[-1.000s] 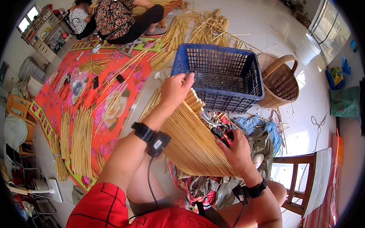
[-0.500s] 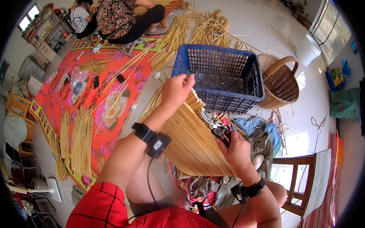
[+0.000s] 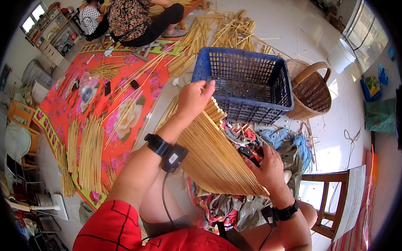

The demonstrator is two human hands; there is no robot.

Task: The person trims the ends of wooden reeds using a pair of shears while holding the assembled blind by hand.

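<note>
A mat of many pale reed sticks point(image 3: 219, 156), laid side by side, slants across my lap. My left hand point(image 3: 194, 99) is closed at its upper end, thumb pressed to the fingers; what it grips there is too small to make out. Beside the mat's right edge, my right hand point(image 3: 269, 169) has thumb and fingers apart. Just past those fingertips lies a tool with black and red handles point(image 3: 251, 151), apparently pliers, among other small items. Short round stick ends point(image 3: 214, 111) show at the mat's upper right edge.
A blue plastic crate point(image 3: 249, 104) stands ahead, with a wicker basket point(image 3: 313, 95) on its right. Reed bundles point(image 3: 90, 151) lie on the red floral cloth point(image 3: 133, 83) at left. A wooden stool point(image 3: 345, 200) stands at right. Two people point(image 3: 135, 17) sit at the far left.
My right hand has drawn back from the black-handled tool and shifted slightly right, its fingers now apart. The mat's lower right corner has moved a little right. My left hand stays closed in place.
</note>
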